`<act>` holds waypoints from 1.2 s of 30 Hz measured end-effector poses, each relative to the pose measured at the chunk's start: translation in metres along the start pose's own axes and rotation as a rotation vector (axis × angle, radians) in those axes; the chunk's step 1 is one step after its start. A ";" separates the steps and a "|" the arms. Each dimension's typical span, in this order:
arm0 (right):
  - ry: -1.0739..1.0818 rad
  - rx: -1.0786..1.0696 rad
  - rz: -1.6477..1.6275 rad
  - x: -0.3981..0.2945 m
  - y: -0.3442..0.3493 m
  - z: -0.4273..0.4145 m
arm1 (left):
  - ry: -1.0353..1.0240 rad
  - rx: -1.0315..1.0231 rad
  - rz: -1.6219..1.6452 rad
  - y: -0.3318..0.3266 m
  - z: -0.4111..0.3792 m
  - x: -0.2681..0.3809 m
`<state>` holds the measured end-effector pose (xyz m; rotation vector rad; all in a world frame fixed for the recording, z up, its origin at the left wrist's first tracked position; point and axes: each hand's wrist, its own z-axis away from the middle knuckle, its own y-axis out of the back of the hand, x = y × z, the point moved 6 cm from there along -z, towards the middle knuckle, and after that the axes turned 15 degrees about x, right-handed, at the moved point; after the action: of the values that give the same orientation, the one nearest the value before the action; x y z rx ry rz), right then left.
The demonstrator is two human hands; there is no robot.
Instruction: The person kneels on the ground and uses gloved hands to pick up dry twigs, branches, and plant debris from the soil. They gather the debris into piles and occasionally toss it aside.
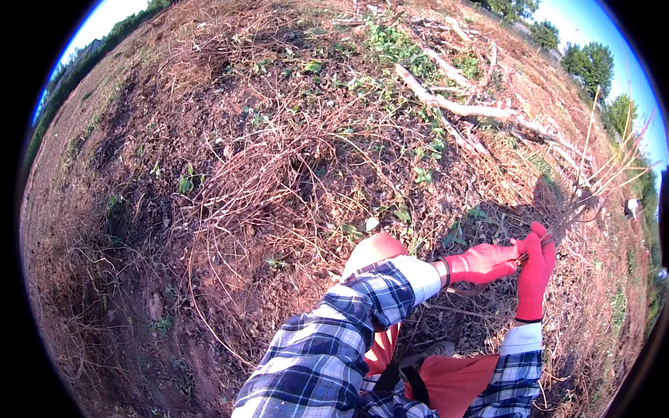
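Note:
Both of my hands wear red gloves and meet at the right of the head view. My right hand (535, 271) is closed around a bundle of thin twigs (569, 211), whose bare tips fan out up and to the right. From the left, my left hand (483, 264) reaches across and pinches the lower end of the same bundle, its fingers against my right glove. How its fingertips sit on the stems is partly hidden. Below the hands lie shaded dry leaves and loose stems.
A loose heap of thin vine-like branches (256, 177) lies on the ground ahead, left of centre. Beyond it, thick pale cut branches (470, 108) lie among green weeds (392, 44). My orange-clad knee (376, 251) is beside my left forearm. Trees (590, 65) stand far right.

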<state>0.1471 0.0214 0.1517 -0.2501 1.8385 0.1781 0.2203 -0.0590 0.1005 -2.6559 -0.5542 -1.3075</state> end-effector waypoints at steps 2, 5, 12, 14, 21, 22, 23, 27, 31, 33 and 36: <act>0.048 -0.204 0.161 -0.003 -0.024 -0.005 | 0.036 0.059 0.137 0.008 -0.005 -0.004; 0.775 -0.327 0.588 -0.068 -0.098 0.030 | 0.558 0.304 0.655 0.038 -0.006 -0.013; 0.647 -0.321 0.498 -0.077 -0.094 0.039 | 0.077 1.208 0.861 0.289 0.053 -0.016; 0.448 -0.410 0.635 -0.025 -0.065 0.040 | 0.002 1.315 0.927 0.364 0.090 -0.037; -0.019 -0.426 0.853 0.112 0.077 0.085 | 0.972 1.117 0.030 0.429 0.174 -0.115; -0.041 -0.431 0.929 0.119 0.085 0.093 | 0.910 1.008 -0.182 0.424 0.174 -0.112; -0.068 -0.427 1.013 0.121 0.092 0.101 | 0.831 0.880 -0.573 0.413 0.160 -0.085; -0.039 -0.521 1.144 0.128 0.088 0.121 | -0.007 0.903 -1.544 0.433 0.137 0.000; -0.268 -0.482 1.093 0.144 0.085 0.134 | 0.123 1.040 -2.110 0.514 0.157 -0.012; -0.197 -0.585 1.102 0.166 0.090 0.150 | 0.493 1.030 -2.003 0.563 0.192 -0.064; -0.351 -0.644 1.175 0.169 0.082 0.164 | 1.121 0.427 -1.745 0.541 0.215 -0.137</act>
<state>0.2326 0.1282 -0.0569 0.4357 1.3184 1.5254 0.5084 -0.5367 -0.1152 -0.2837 -2.4775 -2.0395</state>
